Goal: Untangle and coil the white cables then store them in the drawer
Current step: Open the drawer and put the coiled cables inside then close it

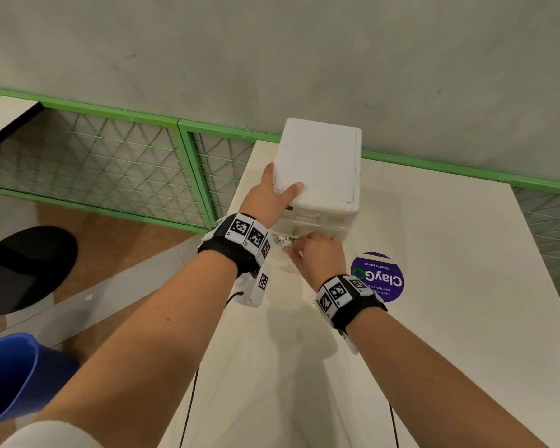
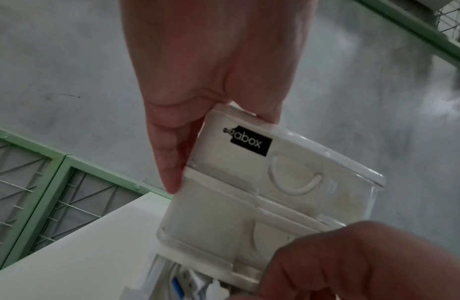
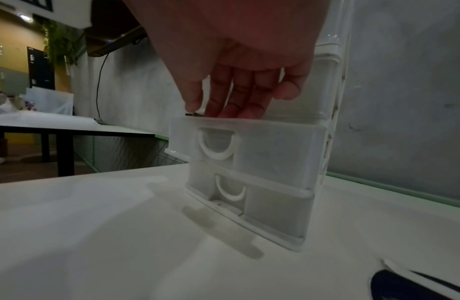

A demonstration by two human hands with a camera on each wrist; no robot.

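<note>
A white plastic drawer unit (image 1: 317, 163) (image 2: 249, 182) (image 3: 275, 203) stands at the far left of the white table (image 1: 434, 318). My left hand (image 1: 272, 195) (image 2: 198, 81) braces its top left front corner, thumb flat on the lid and straight fingers along the left side. One lower drawer (image 3: 249, 142) is pulled out. My right hand (image 1: 317, 253) (image 3: 236, 81) (image 2: 352, 263) reaches down into it with straight fingers. The white cables (image 1: 280, 240) (image 2: 193, 284) lie inside that drawer, mostly hidden by the hand. The bottom drawer (image 3: 270, 205) is closed.
A round purple sticker (image 1: 379, 279) lies on the table right of my right hand. Green mesh panels (image 1: 110, 156) and a grey wall run behind. On the floor to the left are a black stool base (image 1: 23, 270) and a blue bin (image 1: 10, 376).
</note>
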